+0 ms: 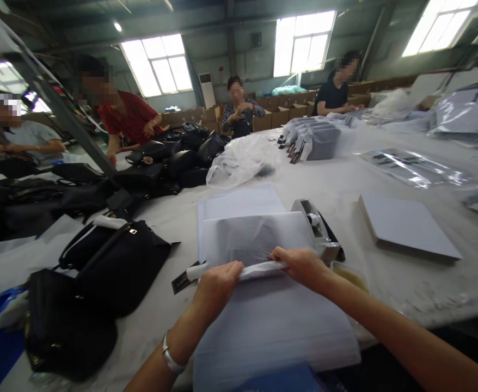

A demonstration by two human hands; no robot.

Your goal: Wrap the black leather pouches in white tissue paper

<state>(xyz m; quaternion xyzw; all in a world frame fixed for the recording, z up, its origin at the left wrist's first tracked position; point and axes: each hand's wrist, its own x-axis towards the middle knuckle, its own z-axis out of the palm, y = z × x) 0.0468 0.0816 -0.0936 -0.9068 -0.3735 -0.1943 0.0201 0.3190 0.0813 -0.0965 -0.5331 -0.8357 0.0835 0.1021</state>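
Note:
White tissue paper (296, 226) covers a dark flat item that shows through it in front of me. Along its near edge runs a rolled band of the paper, pinched by my left hand (218, 286) at the left and my right hand (300, 267) at the right. A black tag (182, 283) sticks out beside the roll's left end. Beneath and nearer to me lie more white sheets (271, 326). Just behind my right hand stands a tape dispenser (318, 228), with a small tray of yellowish stuff (349, 276) by my right forearm.
Black handbags (112, 267) lie at the left, with a larger pile behind. A white board stack (410, 226) is at the right. Wrapped grey bags (316, 139), clear plastic (243, 158) and several people stand or sit farther back. A blue bin is at lower left.

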